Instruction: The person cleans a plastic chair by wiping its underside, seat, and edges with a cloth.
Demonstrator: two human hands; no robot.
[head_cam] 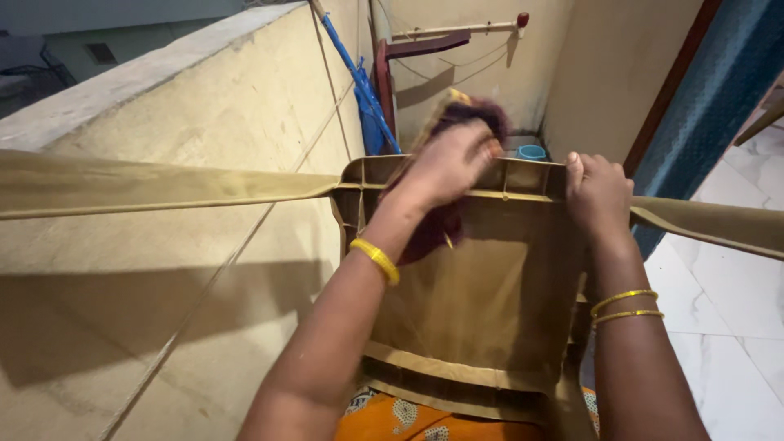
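Head view looks down over a tan garment [482, 302] draped on a line or rail that runs left to right across the frame. Far left: a long tan strip of the garment [163, 186] stretches flat along the line, in front of a pale parapet wall [204, 106]. Left hand [449, 163], yellow bangle [376, 260] at the wrist, is clenched around a dark maroon cloth [441, 224]; the cloth bunches above the knuckles and hangs below the palm, over the garment's top hem. Motion blur on that hand, so finger detail is unclear. The hem [523, 175], the garment's long axis here, lies level, left to right, directly under both hands. Right hand [600, 192], two thin gold bangles [625, 306] on the forearm, pinches the top hem near its right corner, fingers curled over the edge. The maroon cloth lies to the left of the right hand, near it but apart; the left hand is the one on it. Beyond the hem: a blue pole or handle [359, 82] leaning in the corner, and a small blue cup-like thing [531, 152]. Far right: another tan strip [719, 224], white tiled floor [727, 310]. Orange patterned clothing [392, 418] shows at the bottom edge.
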